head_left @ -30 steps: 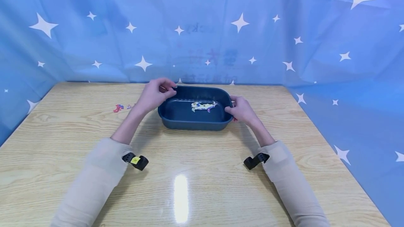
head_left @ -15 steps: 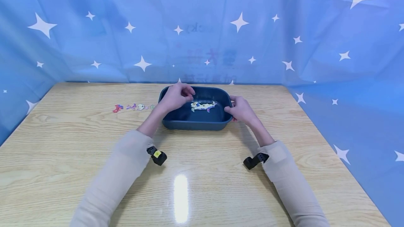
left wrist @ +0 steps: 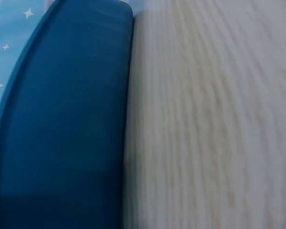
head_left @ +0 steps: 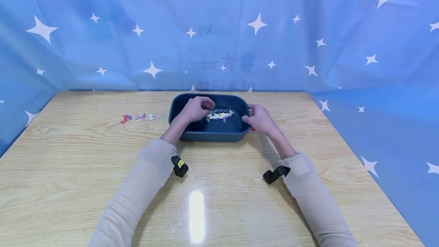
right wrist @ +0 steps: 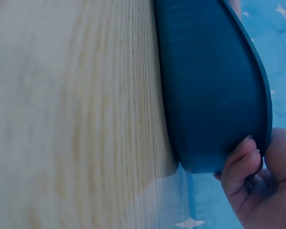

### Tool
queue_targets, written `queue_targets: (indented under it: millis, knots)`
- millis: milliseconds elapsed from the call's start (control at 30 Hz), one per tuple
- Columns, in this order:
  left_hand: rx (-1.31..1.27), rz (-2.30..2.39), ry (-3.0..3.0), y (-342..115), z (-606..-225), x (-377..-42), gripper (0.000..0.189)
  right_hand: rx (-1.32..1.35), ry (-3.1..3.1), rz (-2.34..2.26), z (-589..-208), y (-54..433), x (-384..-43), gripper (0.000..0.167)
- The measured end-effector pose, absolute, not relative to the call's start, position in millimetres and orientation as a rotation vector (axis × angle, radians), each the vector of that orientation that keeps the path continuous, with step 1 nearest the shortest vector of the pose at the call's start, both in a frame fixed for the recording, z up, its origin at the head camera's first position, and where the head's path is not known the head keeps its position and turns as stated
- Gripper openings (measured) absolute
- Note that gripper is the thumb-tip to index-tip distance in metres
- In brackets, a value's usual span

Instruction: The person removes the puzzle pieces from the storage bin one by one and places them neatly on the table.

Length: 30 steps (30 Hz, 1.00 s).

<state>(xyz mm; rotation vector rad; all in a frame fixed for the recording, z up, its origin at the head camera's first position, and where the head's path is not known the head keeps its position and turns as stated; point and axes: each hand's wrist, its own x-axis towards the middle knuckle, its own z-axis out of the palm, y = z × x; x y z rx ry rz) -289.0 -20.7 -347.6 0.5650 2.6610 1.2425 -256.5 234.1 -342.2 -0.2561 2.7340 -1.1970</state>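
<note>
A dark blue oblong basin (head_left: pixel 212 137) stands near the back of the table. On its floor lies a cluster of small flat cut-outs (head_left: pixel 219 116), white, blue and purple. My left hand (head_left: pixel 195 109) reaches over the basin's left side, loosely bent fingers at the cluster's left end, with a gap between thumb and forefinger. Whether they touch a cut-out is hidden. With thumb and fingers, my right hand (head_left: pixel 260 119) grips the basin's right end; in the right wrist view, the fingers (right wrist: pixel 243 162) lie against its outer wall. The left wrist view shows only the basin's wall (left wrist: pixel 62 119) and the table.
Left of the basin, a row of several small coloured cut-outs lies on the wooden table (head_left: pixel 85 163): a red and blue piece (head_left: pixel 125 119) at its far end, a white one (head_left: pixel 151 117) and a green one (head_left: pixel 164 117). A blue starry curtain (head_left: pixel 171 41) hangs behind.
My left hand has moved right from the basin's left rim to the cut-outs inside, uncovering the row on the table. My right hand keeps its hold on the basin.
</note>
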Motion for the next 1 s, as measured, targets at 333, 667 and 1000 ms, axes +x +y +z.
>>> queue_targets:
  millis: [333,667,1000]
  knots:
    - [0.565,1.086,2.687,-24.5,-351.5,-288.8,0.03,-0.259,2.742,-1.191,-342.8,233.1,-256.8,0.059]
    - [0.543,0.898,2.784,-20.7,-353.4,-292.2,0.023,-0.251,2.729,-1.212,-342.0,232.5,-256.5,0.058]
    - [0.482,0.766,2.808,-16.5,-354.0,-291.4,0.024,-0.259,2.742,-1.194,-342.1,232.7,-256.2,0.059]
